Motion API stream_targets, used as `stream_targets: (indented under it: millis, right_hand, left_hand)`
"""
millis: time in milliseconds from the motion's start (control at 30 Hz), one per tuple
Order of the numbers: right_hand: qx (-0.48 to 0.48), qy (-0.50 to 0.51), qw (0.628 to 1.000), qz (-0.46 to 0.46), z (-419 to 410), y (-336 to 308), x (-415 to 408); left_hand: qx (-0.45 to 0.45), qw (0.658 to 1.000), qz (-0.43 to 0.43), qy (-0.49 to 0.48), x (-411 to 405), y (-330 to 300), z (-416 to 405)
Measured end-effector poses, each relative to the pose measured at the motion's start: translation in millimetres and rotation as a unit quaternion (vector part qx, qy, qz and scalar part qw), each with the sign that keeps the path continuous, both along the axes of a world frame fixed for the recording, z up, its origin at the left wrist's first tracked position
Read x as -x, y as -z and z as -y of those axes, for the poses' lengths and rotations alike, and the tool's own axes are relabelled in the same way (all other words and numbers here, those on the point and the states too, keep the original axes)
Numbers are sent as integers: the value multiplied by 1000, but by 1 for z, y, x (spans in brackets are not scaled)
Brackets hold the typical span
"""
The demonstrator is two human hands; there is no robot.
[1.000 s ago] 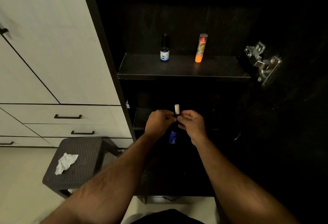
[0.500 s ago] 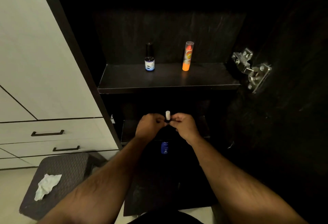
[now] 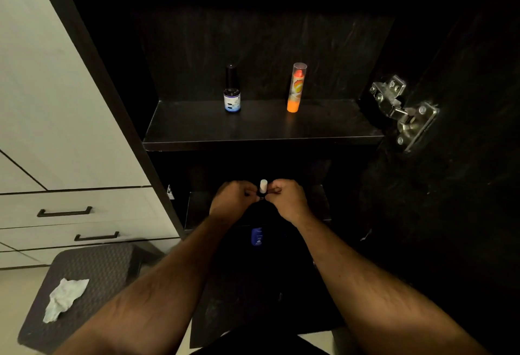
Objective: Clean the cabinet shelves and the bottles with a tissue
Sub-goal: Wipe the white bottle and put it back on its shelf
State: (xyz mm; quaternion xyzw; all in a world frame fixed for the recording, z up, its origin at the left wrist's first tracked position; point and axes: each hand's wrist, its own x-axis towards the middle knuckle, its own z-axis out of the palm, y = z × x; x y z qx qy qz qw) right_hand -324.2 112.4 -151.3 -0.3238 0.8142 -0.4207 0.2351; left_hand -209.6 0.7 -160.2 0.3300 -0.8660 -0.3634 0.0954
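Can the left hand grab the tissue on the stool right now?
Probably not yet. The left hand is busy pinching the small white-capped bottle together with the right hand. The tissue lies uncovered on the stool, low to the left.

Glossy dark shelf (image 3: 261, 129); shiny metal hinge (image 3: 402, 112)

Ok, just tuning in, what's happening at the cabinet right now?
A person holds a small dark bottle with a white cap between both hands in front of the lower shelf. Two bottles, a black-capped one and an orange one, stand on the upper shelf. The tissue lies on the stool, not in use.
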Motion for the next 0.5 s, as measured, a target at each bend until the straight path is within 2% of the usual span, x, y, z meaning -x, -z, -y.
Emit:
stream_targets:
  millis: [500]
  right_hand:
    - [4,6,1000,4,-4,4,-1]
  left_hand:
    - [14,999,-6,-39,0,3,-7]
